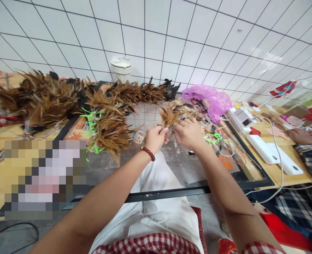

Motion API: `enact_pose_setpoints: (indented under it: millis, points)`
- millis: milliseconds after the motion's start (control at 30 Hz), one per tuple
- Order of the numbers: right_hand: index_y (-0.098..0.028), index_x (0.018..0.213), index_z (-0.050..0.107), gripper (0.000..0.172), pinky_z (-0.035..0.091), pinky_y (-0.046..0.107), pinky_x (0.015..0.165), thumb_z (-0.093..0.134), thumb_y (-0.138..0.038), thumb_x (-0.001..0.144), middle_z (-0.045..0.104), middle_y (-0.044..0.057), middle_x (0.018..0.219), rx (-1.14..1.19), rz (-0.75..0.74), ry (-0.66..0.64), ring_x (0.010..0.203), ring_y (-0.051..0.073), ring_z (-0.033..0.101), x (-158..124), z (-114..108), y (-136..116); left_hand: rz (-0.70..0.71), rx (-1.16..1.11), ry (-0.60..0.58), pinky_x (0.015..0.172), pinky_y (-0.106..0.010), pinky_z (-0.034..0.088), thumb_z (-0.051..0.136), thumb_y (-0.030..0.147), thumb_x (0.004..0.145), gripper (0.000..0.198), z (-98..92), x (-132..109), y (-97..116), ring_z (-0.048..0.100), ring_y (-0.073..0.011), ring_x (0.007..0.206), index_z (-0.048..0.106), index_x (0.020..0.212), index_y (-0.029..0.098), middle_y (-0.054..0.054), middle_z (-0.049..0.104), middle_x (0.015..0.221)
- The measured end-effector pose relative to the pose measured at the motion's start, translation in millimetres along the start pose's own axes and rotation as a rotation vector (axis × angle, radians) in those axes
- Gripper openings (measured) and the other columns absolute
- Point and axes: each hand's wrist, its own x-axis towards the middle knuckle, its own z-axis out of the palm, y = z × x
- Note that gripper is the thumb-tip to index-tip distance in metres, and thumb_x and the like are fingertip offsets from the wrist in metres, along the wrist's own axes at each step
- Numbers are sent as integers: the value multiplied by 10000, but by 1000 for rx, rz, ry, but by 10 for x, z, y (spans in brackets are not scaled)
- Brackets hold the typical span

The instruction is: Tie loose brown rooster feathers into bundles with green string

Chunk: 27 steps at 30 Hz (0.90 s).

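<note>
My left hand (pixel 154 139), with a dark red bead bracelet (pixel 148 153) on its wrist, pinches the base of a small bunch of brown feathers (pixel 167 116). Close beside it, my right hand (pixel 189 133) is closed, fingers curled down at the edge of a pile of loose feathers (pixel 186 107); what its fingertips hold is hidden. Left of my hands lie tied brown feather bundles (pixel 110 130) with bright green strings (pixel 91 120). More green string (pixel 214 137) lies tangled with clear plastic right of my right hand.
Long rows of brown feathers (pixel 137 91) lie along the back, below a white lidded cup (pixel 121 67). A pink plastic bag (pixel 208 98) sits behind the pile. White power strips (pixel 263 148) and a cable (pixel 276 141) lie right. Another person's plaid sleeve (pixel 311 155) is at far right.
</note>
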Motion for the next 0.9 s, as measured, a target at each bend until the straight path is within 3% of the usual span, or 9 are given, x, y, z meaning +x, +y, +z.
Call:
enact_pose_setpoints:
  millis: [233,300,433,500,733,833,900]
  points:
    - [-172,811,638,207,247,375,795,452,-234,881,660,70,818,-24,12,26,820,216,516,6,7,15,-32,169,-196,383,-177,391,555,128,824,304,2,-59,86,499,-69,373,540,521,142,22,543,474]
    - [-176,873,652,224,252,380,804,438,-237,895,668,75,850,-48,90,15,844,226,529,-14,22,112,-31,93,-165,371,-172,376,550,131,829,269,-9,-48,86,489,-63,370,560,560,138,25,544,487]
    - [-172,931,677,237,273,376,765,449,-209,878,675,108,925,-94,419,-39,866,252,553,-109,85,402,-38,-156,-39,375,-163,365,532,162,852,187,-23,-15,72,497,-55,391,602,682,126,30,555,525]
    - [-181,983,684,263,288,367,746,444,-193,874,669,115,986,-78,508,-49,888,258,563,-148,112,501,-37,-215,-6,379,-161,363,551,188,849,176,-21,-7,69,498,-52,396,598,692,123,32,555,529]
    - [-228,1067,697,312,354,371,764,436,-208,897,648,115,1052,-47,523,-95,981,277,569,-148,189,492,-43,-225,2,389,-165,371,579,197,835,160,-12,-6,62,497,-51,402,603,696,121,33,558,533]
    - [-189,986,730,261,373,385,766,508,-240,859,646,158,1046,-69,549,-221,968,299,570,-183,249,541,-46,-224,-5,382,-166,365,551,176,847,171,-11,-8,60,499,-52,398,597,691,123,34,557,531]
    - [-178,912,741,243,386,368,747,518,-251,848,662,154,997,-18,591,-225,910,277,586,-201,278,591,-49,-225,-6,378,-166,362,539,168,851,175,-13,-10,62,502,-54,397,597,692,123,33,556,529]
